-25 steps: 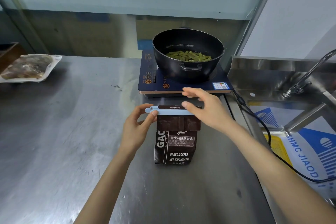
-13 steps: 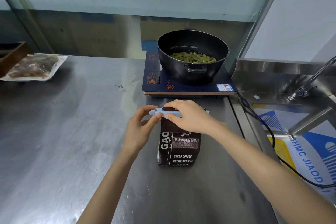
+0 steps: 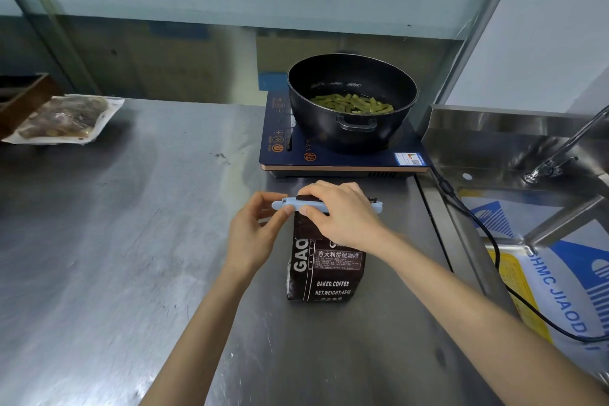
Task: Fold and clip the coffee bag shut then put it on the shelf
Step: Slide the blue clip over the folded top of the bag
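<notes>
- A dark brown coffee bag [image 3: 326, 269] is standing upright on the stainless steel counter [image 3: 131, 241], just in front of the induction cooktop [image 3: 329, 160], its white print reading "BAKED.COFFEE" and "NET.WEIGHT".
- A long pale blue sealing clip [image 3: 298, 205] is lying level across the folded top of the bag, with its ends sticking out past the bag on both sides.
- The left hand [image 3: 252, 234] is pinching the left end of the clip, thumb and forefinger pressed together on the blue bar.
- The right hand [image 3: 342, 212] is lying over the middle and right part of the clip, fingers curled down over the far side and thumb pressing on the near side, so it is clamping the clip against the bag top.
- Whether the clip is fully latched cannot be told, as the right hand is covering most of it.
- A black pot [image 3: 352, 102] is sitting on the cooktop, holding cut green beans [image 3: 352, 103] in liquid.
- A black power cable [image 3: 478, 231] is running from the cooktop's right rear corner down over the edge of the sink [image 3: 494, 148].
- A metal faucet [image 3: 566, 148] is rising at the far right over the sink.
- A vacuum-sealed food pack [image 3: 64, 119] is lying well apart at the far left of the counter, beside a brown wooden tray [image 3: 23, 95].
</notes>
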Motion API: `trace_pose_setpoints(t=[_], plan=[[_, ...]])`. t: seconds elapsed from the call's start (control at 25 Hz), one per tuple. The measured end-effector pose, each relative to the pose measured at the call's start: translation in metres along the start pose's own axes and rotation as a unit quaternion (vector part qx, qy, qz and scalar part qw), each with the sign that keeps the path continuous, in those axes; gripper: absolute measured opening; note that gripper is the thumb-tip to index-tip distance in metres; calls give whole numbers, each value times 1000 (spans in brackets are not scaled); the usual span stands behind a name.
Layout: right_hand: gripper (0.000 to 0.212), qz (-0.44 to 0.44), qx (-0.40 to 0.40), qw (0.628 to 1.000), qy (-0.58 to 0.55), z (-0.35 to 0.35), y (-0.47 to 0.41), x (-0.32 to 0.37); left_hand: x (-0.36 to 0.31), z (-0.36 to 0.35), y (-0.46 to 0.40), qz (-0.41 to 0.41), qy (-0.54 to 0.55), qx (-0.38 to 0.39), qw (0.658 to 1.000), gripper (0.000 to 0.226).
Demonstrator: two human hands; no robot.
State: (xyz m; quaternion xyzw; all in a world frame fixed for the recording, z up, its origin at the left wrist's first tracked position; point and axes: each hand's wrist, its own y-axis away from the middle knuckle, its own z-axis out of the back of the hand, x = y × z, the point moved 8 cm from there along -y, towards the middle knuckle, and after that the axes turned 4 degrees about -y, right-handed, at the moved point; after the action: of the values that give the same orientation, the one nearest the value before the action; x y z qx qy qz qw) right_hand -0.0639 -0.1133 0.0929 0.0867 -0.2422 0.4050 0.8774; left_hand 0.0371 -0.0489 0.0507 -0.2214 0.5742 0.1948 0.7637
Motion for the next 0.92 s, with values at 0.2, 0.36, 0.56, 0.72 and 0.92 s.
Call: trace_pose_setpoints(t=[0.2,0.36,0.56,0.72,0.92], plan=[[31,-2,1,1000,-7,1,2,2,0,0,1,-5,-18,-9,1000,17],[31,-7,-4,1000,-30,4,2,1,5,-1,0,18,19,2,1000,13],[33,6,-27,999,-43,6,2,-7,6,-2,1,19,31,12,999,11],[37,-1,-69,997,-44,15,8,-26,7,-2,2,20,30,20,999,17],[47,-65,-138,978,-143,30,30,-68,5,-3,3,19,33,29,999,20]])
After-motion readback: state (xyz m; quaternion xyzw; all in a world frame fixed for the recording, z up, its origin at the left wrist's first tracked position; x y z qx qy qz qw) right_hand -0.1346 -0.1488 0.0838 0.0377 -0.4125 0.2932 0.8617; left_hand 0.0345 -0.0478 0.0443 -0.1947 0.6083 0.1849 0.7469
